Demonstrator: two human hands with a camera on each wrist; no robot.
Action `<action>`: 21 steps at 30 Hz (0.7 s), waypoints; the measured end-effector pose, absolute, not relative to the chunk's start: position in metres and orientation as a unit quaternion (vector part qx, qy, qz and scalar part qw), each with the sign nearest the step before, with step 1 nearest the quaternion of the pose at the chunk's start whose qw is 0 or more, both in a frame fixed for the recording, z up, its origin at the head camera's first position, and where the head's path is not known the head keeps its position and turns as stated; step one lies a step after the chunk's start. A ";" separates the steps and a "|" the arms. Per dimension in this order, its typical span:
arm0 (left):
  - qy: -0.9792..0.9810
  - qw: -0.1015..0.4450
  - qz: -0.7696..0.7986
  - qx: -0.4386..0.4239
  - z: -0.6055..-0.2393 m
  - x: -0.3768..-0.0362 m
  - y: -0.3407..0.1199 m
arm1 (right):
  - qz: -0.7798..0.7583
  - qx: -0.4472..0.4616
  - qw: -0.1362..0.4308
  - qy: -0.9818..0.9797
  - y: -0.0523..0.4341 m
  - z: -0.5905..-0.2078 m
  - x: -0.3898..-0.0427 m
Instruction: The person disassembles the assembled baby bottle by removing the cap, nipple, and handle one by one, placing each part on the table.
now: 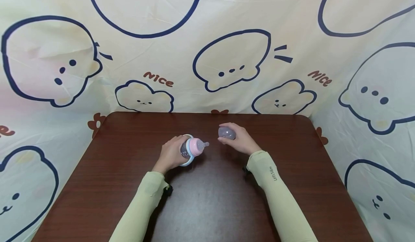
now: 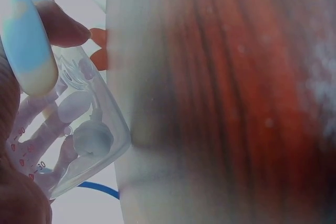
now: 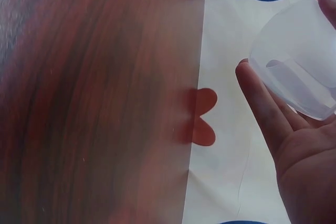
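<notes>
I see the left hand (image 1: 171,153) at frame centre, fingers curled round a clear plastic baby bottle with pink collar and blue handles (image 1: 191,149), tilted, teat pointing right. Right hand (image 1: 236,138), just right of centre, cups a translucent dome-shaped plastic cap (image 1: 226,132) in its fingers. Both forearms angle inward over the dark brown wooden table (image 1: 129,184).

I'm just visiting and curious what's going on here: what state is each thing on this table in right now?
Clear baby bottle with pink collar, blue handle ring and teat: uncapped, empty as far as the left wrist view shows, tilted with teat pointing right, gripped.
Translucent dome-shaped plastic cap: off the bottle, held apart from it.
Left hand: wrapped round the bottle.
Right hand: fingers curled round the cap.
Dark brown wooden table: bare where visible.
</notes>
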State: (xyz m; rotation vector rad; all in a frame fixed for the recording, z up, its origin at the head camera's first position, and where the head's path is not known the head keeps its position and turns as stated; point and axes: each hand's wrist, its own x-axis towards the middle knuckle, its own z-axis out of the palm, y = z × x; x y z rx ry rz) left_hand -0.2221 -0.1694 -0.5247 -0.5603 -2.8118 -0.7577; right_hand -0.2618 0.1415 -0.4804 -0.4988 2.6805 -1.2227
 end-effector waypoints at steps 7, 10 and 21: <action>-0.944 0.092 -0.254 -0.189 -0.524 -0.221 -0.169 | -0.409 -0.155 0.075 0.896 0.150 -0.479 -0.266; -0.945 0.092 -0.251 -0.189 -0.524 -0.221 -0.168 | -0.408 -0.152 0.071 0.897 0.154 -0.480 -0.268; -0.945 0.093 -0.251 -0.189 -0.524 -0.221 -0.168 | -0.406 -0.123 0.059 0.903 0.163 -0.477 -0.274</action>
